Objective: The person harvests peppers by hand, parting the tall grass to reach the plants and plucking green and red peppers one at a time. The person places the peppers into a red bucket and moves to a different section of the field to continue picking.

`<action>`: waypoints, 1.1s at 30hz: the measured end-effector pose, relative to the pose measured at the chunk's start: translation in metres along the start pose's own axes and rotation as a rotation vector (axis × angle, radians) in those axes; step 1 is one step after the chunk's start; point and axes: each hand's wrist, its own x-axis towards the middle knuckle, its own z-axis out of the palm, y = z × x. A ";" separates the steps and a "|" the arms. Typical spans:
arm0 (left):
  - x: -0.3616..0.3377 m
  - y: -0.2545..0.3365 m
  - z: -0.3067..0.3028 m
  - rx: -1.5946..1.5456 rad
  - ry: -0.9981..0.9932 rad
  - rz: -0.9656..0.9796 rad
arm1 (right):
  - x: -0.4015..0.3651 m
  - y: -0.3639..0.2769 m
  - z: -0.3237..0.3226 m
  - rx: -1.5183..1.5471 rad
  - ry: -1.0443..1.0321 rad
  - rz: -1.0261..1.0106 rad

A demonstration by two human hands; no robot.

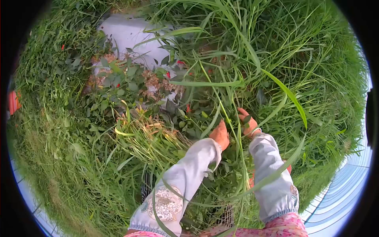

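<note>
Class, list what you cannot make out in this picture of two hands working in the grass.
Head view only.
Left hand: fingers buried in leaves, grip unclear.
Right hand: grass blades cross it, grip unclear.
White surface: mostly overgrown, unidentifiable.
Orange object: cut off by left lens rim.
Red specks: too small to name.

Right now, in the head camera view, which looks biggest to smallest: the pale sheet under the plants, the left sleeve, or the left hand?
Largest: the left sleeve and the pale sheet, about alike. The sleeve is nearer the camera, so I won't rank them.
Smallest: the left hand, clearly.
</note>
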 end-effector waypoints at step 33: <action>-0.010 0.023 -0.037 0.397 -0.299 -0.006 | -0.024 -0.019 -0.055 0.923 0.502 0.472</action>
